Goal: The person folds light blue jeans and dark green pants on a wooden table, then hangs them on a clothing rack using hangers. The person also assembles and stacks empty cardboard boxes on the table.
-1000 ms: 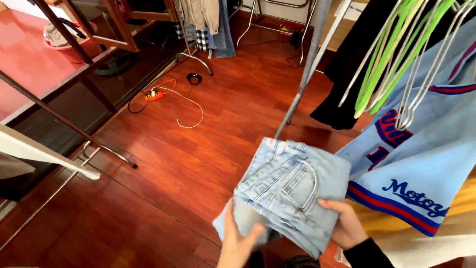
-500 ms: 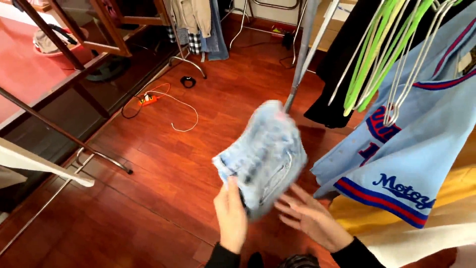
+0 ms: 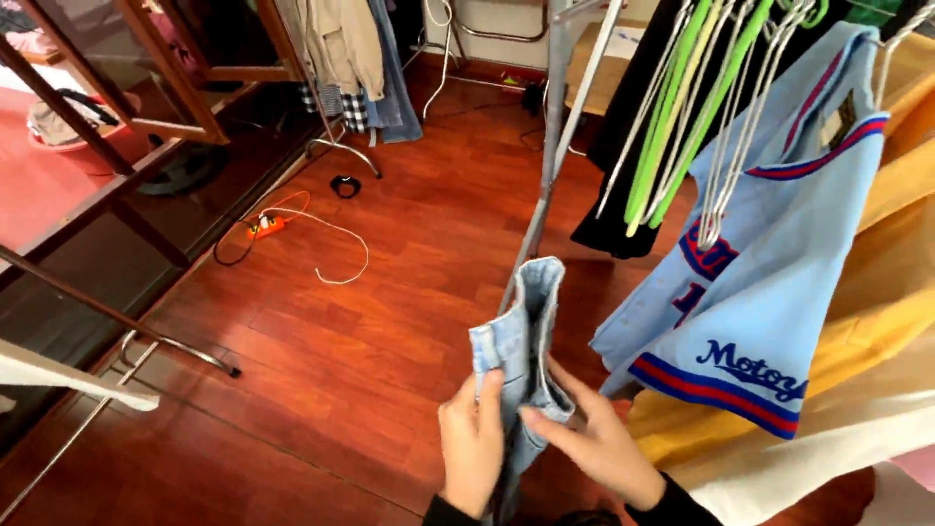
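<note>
Both hands are on the folded jeans (image 3: 524, 341) at about 6 o'clock: left hand (image 3: 472, 443) pinches the near edge, right hand (image 3: 599, 443) presses flat against the other side, so the denim stands on edge between them (mid-fold, I'd guess). Next it probably needs squaring up. Light blue jersey (image 3: 769, 263) hangs at 3 o'clock, green hangers (image 3: 682, 117) further back at 1.

Both the left hand (image 3: 472, 448) and the right hand (image 3: 604, 448) are bare, without gloves; dark, black-looking sleeve cuffs end at the wrists.
</note>
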